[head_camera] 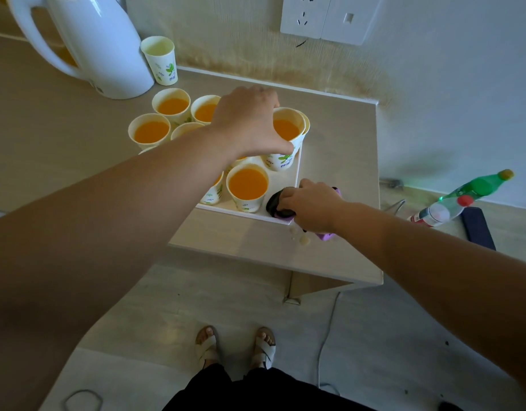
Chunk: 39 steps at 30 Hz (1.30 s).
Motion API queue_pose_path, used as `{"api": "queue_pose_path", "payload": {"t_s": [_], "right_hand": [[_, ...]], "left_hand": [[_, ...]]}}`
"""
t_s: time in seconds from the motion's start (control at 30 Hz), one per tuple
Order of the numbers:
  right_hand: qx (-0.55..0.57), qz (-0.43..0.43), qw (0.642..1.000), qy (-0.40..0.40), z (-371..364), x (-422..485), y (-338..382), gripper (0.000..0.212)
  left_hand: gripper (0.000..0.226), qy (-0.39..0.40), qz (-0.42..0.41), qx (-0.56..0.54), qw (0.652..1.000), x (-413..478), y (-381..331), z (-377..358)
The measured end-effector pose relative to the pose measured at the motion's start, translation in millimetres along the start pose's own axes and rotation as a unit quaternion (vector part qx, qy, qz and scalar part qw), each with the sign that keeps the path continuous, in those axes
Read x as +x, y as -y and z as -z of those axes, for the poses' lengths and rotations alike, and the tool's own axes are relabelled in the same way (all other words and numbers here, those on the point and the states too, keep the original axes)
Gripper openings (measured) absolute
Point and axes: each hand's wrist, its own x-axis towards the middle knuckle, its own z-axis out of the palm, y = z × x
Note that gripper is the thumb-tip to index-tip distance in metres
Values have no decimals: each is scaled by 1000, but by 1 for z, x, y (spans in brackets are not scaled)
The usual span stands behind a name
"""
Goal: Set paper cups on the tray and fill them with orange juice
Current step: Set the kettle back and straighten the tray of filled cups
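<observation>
Head view: I judge filling nearly done.
Left hand [246,123]: grips a filled paper cup [285,134].
Right hand [312,207]: clutches dark cloth [278,203] on tray [241,212].

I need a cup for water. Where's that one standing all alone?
Look for the big white kettle at the back left of the table. The cup stands right beside it. Unlike the filled cups nearby, it stands alone and shows nothing orange inside.

The tray [244,214] lies toward the counter's [330,256] right end, with cups [248,185] in it and a cloth [276,204] at its near right corner. A kettle [101,46] and a lone cup [162,62] stand behind it, to the left.
</observation>
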Motion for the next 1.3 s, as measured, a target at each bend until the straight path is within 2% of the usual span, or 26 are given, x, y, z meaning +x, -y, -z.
{"api": "queue_pose_path", "payload": {"t_s": [0.47,0.63,0.8,0.93,1.03,1.17,1.3], "right_hand": [[28,15,999,-13,4,5,5,49],[5,-2,1000,3,6,3,-8,50],[8,-57,998,-2,12,17,-25,54],[5,-87,996,-3,12,26,-30,50],[12,-90,996,6,8,23,-27,50],[12,-53,998,36,5,17,-22,50],[27,-83,996,33,9,31,-35,48]], "left_hand": [[66,7,1,8,1000,0,1,-3],[65,9,1,10,1000,2,1,-5],[64,13,-2,16,1000,4,0,-5],[65,26,-2,23,999,9,-2,-4],[66,34,-3,24,999,12,-2,-6],[67,36,-1,21,999,17,1,-7],[65,38,1,20,999,19,5,-6]]}}
